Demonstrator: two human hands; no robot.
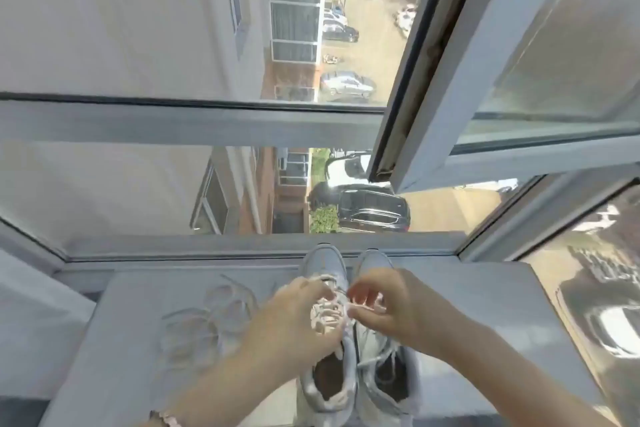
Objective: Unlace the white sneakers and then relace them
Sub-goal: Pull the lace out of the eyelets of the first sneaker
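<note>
Atop left sneaker (323,262), left hand (294,319) and right hand (389,308) apparently pinch lace (325,314).

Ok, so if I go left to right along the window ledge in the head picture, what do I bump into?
loose shoelace → left sneaker → right sneaker

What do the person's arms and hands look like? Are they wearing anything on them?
Both forearms are bare: no sleeves or gloves in view. Neither the left hand nor the right hand shows a ring, though the picture is blurry. A pinkish band, perhaps a bracelet or watch strap, circles the left wrist.
</note>
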